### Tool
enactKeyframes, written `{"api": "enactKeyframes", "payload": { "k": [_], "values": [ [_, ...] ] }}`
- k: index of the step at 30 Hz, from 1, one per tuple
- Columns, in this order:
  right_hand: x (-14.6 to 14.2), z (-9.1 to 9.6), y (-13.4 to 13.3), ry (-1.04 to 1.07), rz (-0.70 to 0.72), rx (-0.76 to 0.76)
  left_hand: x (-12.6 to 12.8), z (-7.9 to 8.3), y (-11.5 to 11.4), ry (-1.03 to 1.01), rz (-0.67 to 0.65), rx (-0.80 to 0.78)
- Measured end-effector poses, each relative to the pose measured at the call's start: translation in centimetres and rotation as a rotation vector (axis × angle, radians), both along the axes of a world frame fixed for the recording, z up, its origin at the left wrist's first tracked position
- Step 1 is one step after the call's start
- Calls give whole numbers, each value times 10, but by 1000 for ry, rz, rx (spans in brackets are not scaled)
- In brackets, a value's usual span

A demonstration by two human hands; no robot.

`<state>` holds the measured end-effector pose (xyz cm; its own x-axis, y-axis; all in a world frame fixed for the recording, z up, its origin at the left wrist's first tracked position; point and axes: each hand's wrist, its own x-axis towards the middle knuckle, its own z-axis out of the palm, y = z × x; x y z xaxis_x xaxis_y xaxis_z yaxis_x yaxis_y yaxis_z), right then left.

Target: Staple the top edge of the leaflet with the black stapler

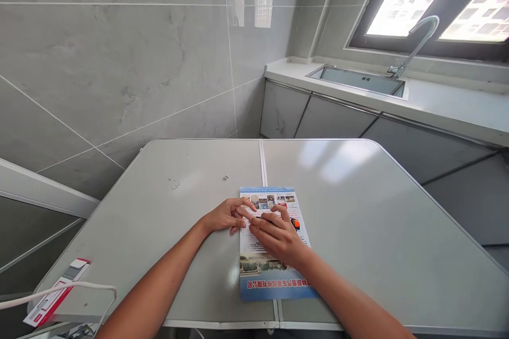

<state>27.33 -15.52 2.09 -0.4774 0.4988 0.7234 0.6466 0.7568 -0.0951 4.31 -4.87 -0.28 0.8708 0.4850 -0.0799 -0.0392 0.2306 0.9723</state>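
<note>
A printed flyer (274, 270) with blue bands and small photos lies on the grey folding table (358, 206), near its front edge. My left hand (226, 215) rests at the flyer's left edge, fingers bent and touching my right hand. My right hand (276, 233) lies on the flyer's middle, fingers curled over a small dark object with an orange end (295, 223). What that object is I cannot make out.
A red and white card (55, 294) and a white cable (59, 288) lie at the table's front left corner. Tiny scraps (175, 185) sit on the table's left half. Behind right are a counter, sink (358, 80) and faucet (417, 42). Tiled wall at left.
</note>
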Motion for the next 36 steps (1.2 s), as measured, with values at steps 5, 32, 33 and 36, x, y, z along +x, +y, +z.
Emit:
{"api": "enactKeyframes", "payload": {
  "k": [5, 32, 33, 36],
  "values": [
    [33, -1, 16, 219, -123, -7, -6, -3, 10, 11, 570, 242],
    [142, -41, 83, 373, -558, -491, -8, -22, -17, 845, 940, 1083],
    [139, -38, 81, 389, -551, -481, -8, -20, -19, 839, 942, 1088],
    [123, -25, 66, 399, -444, -491, -6, -17, -21, 790, 989, 1084]
  ]
}}
